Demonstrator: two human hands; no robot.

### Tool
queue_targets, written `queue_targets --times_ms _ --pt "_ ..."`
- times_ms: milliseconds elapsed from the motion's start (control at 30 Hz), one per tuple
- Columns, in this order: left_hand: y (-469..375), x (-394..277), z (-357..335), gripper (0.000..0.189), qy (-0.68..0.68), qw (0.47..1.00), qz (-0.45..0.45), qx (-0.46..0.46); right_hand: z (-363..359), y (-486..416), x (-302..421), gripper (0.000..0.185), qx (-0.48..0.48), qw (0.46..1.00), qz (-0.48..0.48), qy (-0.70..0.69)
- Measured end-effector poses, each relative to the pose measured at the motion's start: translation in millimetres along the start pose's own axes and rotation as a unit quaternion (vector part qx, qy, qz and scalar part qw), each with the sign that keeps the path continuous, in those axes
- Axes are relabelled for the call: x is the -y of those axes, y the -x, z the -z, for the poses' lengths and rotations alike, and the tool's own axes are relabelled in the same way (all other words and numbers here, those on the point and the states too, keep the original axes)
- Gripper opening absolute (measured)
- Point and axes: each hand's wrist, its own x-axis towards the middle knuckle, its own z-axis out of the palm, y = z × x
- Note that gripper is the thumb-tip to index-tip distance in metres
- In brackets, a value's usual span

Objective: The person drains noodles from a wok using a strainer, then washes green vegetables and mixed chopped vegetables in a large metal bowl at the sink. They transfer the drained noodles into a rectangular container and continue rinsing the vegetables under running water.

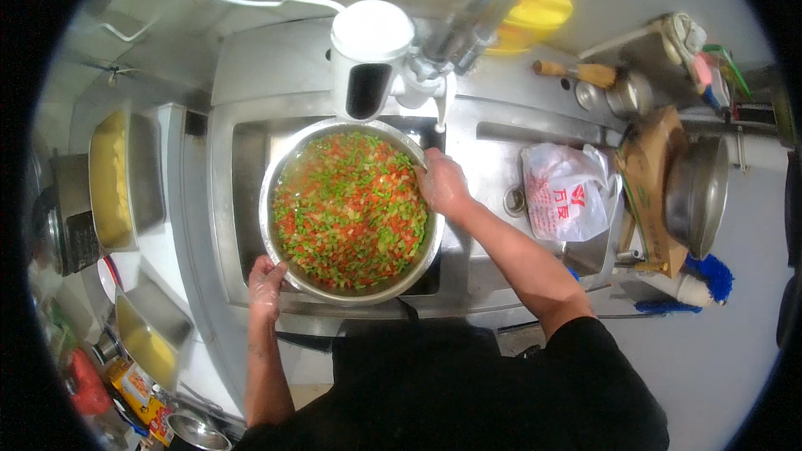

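Note:
A large round stainless steel basin sits over the left bowl of a steel sink. It is filled with diced vegetables, green, orange-red and pale pieces, with a wet sheen at the upper left. My left hand grips the basin's rim at the lower left, thumb and fingers closed on it. At the upper right, my right hand holds the rim with its fingers partly hidden by the edge. Both hands look wet.
A white tap water heater with a spout overhangs the basin. A tied white plastic bag lies in the right sink bowl. Steel trays with yellow contents stand on the left. A wooden-handled brush and cardboard are on the right.

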Motion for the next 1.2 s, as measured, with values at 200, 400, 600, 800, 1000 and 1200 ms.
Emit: queue_targets --times_ms 200,400,600,800,1000,1200 --pt "17.6 -43.1 -1.5 0.023 0.002 0.999 -0.023 0.04 32.4 39.4 -2.5 0.027 -0.052 0.998 -0.024 -0.015" --pt "15.7 -51.8 -13.1 0.011 -0.079 0.995 -0.014 0.062 46.3 72.4 -22.0 0.026 -0.156 0.988 0.018 -0.003" --pt "25.1 -56.1 -36.9 0.017 -0.05 0.99 -0.065 0.118 61.6 107.7 -51.7 0.026 -0.203 0.979 0.015 0.014" --pt "52.1 -38.2 -67.7 0.021 0.056 0.97 -0.064 0.228 77.2 121.3 -82.7 0.023 -0.218 0.976 0.025 0.006" --pt "-13.0 33.4 -43.5 0.031 0.011 0.993 -0.103 0.063 73.4 116.0 -90.6 0.023 -0.212 0.977 0.008 0.007" --pt "-118.9 119.0 2.1 0.06 -0.655 0.723 -0.122 0.181 73.3 112.5 -80.5 0.025 -0.185 0.981 -0.058 -0.014"
